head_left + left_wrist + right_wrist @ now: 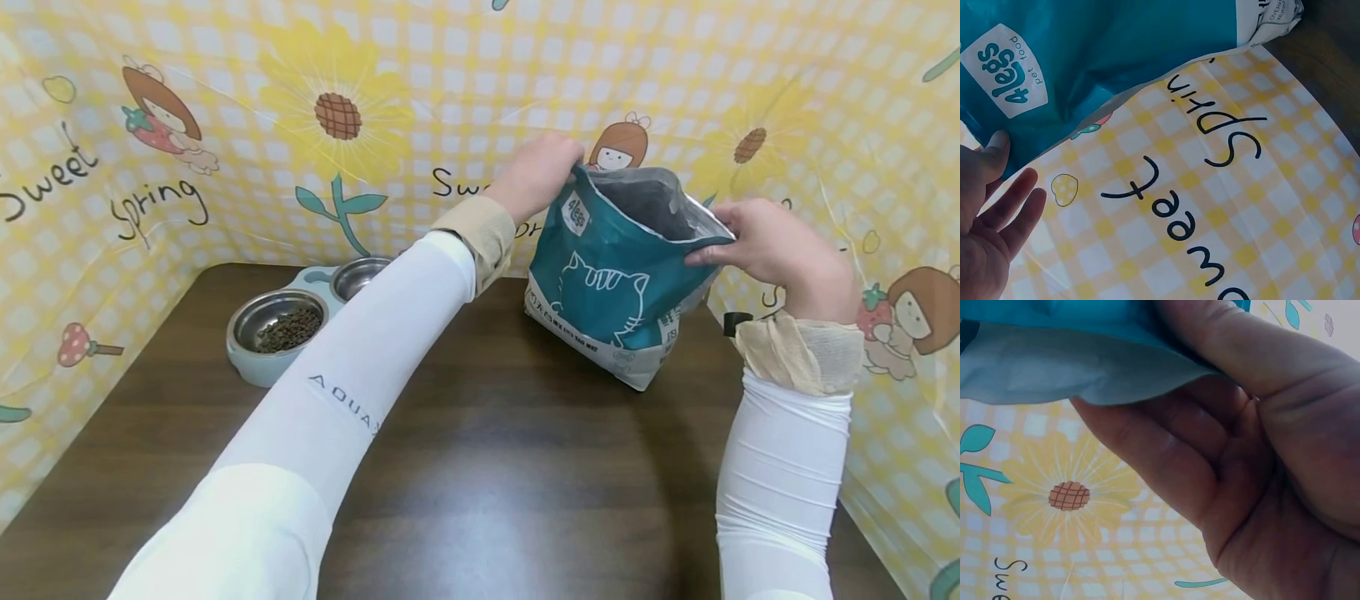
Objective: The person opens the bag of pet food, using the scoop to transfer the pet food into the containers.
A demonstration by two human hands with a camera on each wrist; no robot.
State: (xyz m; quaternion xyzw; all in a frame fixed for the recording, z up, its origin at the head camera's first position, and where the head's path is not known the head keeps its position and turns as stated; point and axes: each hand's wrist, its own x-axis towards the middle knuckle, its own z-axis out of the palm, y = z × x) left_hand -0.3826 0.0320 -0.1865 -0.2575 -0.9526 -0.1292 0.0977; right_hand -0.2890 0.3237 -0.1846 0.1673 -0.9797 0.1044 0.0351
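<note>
A teal and white pet food bag [600, 267] with a cat outline stands tilted at the back of the table, its mouth gaping and grey lining showing. My left hand [542, 171] pinches the bag's upper left corner; in the left wrist view the thumb [999, 150] presses on the teal front beside the "4Legs" label [1007, 72]. At the upper right corner, my right hand [776, 242] grips the rim, thumb on the front and fingers [1154, 450] behind, as the right wrist view shows. The inside of the bag below the lining is hidden.
On the left of the brown table [480, 467] stands a light blue double feeder [258, 367]. Its near steel bowl [243, 321] holds brown kibble [288, 331]; my left forearm partly covers the far bowl [356, 279]. A yellow checked cloth [465, 75] hangs close behind the bag and around the sides.
</note>
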